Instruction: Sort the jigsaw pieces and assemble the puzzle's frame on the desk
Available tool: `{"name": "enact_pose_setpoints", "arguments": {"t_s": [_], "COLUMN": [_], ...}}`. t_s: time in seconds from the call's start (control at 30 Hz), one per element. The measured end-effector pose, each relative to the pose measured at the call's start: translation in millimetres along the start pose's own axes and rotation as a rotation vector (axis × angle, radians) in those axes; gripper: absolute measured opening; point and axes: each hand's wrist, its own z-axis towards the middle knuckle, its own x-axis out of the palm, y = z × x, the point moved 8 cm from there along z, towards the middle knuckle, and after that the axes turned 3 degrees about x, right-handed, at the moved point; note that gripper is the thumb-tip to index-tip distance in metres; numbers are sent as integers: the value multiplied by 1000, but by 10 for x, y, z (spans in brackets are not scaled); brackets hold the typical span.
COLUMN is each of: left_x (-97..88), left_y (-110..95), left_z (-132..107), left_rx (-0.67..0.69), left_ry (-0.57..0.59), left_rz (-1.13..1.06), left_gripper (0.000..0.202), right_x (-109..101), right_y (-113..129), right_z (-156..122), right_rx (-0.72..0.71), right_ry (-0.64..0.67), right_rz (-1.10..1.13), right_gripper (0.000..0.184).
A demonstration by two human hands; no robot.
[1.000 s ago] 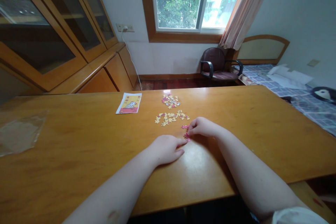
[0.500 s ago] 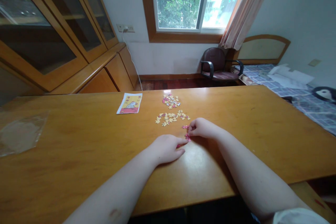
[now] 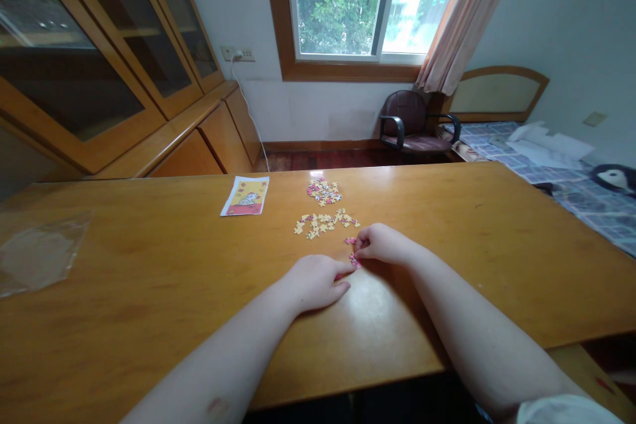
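Observation:
Several pink jigsaw puzzle pieces (image 3: 354, 260) lie together on the table in front of me. My left hand (image 3: 318, 283) rests palm down beside them, its index finger stretched onto their edge and the thumb apart; more pink shows under the finger. From the right, my right hand (image 3: 378, 242) pinches at a pink piece with thumb and fingers, partly hidden by them. Just beyond, another pink piece (image 3: 350, 240) lies by its fingertips. Farther off are a loose row of yellow puzzle pieces (image 3: 322, 222) and a mixed pile of puzzle pieces (image 3: 324, 191).
A picture card (image 3: 246, 196) with a white animal on yellow and pink lies at the table's far left. A clear plastic bag (image 3: 42, 252) sits at the left edge of the wooden table (image 3: 173, 265). Beyond stand a chair (image 3: 410, 119) and a bed (image 3: 546, 165).
My right fingers have shifted very slightly at the pink pieces. My left hand stays in place.

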Motion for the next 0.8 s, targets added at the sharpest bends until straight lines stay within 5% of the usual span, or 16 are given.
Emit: {"name": "enact_pose_setpoints", "arguments": {"t_s": [0.37,0.57,0.63,0.8], "left_x": [-6,-100,-147,-204], "left_y": [-8,-6,28,211], "left_z": [2,-12,-19,-36], "left_rx": [-3,-5,-21,-132], "left_ry": [1,-51,-76,-88], "left_rz": [12,-34,-49,-3], "left_gripper": [42,42,40,39], "right_x": [28,-503,-596,-419], "right_y": [25,-150,-186,-160], "right_z": [-7,-86,-113,-35], "right_rx": [-10,162,198,127], "right_ry": [28,-459,-516,-332], "right_rz": [43,60,-14,-148], "right_gripper": [16,21,20,16]}}
